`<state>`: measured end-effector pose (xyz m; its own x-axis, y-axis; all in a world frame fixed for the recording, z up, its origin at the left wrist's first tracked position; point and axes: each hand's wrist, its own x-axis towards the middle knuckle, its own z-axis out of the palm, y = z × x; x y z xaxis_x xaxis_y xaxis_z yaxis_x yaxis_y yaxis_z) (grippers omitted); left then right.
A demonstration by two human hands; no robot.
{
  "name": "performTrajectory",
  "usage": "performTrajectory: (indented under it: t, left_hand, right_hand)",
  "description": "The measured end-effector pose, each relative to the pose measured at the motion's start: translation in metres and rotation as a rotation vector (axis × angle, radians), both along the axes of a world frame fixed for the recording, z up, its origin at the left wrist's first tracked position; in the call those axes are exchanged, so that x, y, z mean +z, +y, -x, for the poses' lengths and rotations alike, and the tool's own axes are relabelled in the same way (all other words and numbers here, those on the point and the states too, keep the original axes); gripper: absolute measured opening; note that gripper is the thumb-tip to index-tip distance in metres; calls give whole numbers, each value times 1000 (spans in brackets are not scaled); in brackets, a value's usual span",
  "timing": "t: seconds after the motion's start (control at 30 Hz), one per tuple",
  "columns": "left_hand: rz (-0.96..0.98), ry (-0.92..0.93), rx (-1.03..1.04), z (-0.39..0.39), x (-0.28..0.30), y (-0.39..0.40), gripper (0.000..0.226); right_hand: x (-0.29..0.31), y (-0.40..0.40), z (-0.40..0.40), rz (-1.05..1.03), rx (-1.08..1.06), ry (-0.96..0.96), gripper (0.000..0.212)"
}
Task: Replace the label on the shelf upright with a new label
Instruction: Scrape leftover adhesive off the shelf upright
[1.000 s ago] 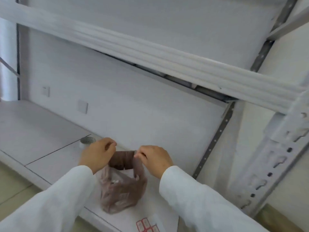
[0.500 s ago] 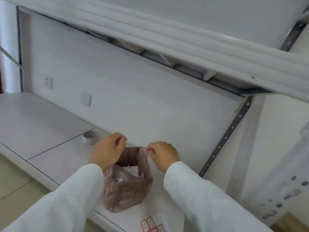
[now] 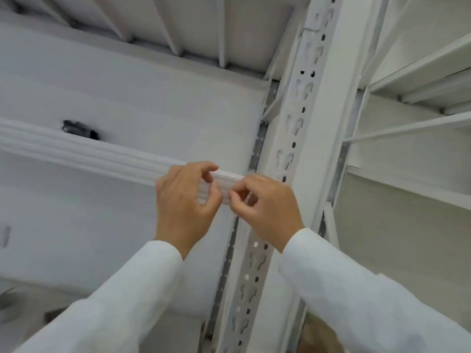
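Observation:
I look up at the white slotted shelf upright (image 3: 300,103), which runs from top to bottom right of centre. A white ribbed shelf beam (image 3: 89,151) meets it from the left. Both my hands are raised in front of that joint. My left hand (image 3: 186,202) has its fingers curled, thumb and forefinger meeting those of my right hand (image 3: 267,205). The fingertips of both hands pinch a tiny white label (image 3: 230,196), barely distinct against the white beam. No label shows on the visible face of the upright; my right hand hides part of it.
A small black object (image 3: 79,128) lies on the shelf above the beam. Ribs of a higher shelf (image 3: 178,26) cross overhead. More white shelves (image 3: 420,72) stand to the right of the upright. A grey perforated strip (image 3: 257,149) runs along the back wall.
My hands left the brown plastic bag on the lower shelf and rose to the beam beside the upright. My view swung upward; the bag and label sheet are out of sight.

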<state>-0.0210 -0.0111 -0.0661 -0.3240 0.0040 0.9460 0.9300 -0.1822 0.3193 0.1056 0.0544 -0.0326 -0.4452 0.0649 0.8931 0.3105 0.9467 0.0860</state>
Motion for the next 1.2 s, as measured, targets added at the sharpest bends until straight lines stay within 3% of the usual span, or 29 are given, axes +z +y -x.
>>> performTrajectory:
  t: [0.1,0.2,0.3,0.37,0.43,0.57,1.2]
  left_hand:
    - [289,54,1,-35,40,18,44]
    - [557,137,1,-53,44,39,46]
    - [547,149,25,-53,39,45,37]
    - [539,162,12,-52,40,43,37]
    - [561,167,-8,-51,42,41,42]
    - [578,164,-31,-49,42,41,41]
    - [611,145,-39,-51,44,39,43]
  right_hand:
    - [27,18,-39,145,-62,238,5]
    - [29,33,-57,216,-274,188,23]
    - [23,33,-58,389,-244,182,31]
    - [19,29,-52,584,-141,231,30]
    - [17,29,-48,648,-109,266,24]
    - [20,29,-49,680,-120,317,11]
    - [27,23,-46,676,-146,276,19]
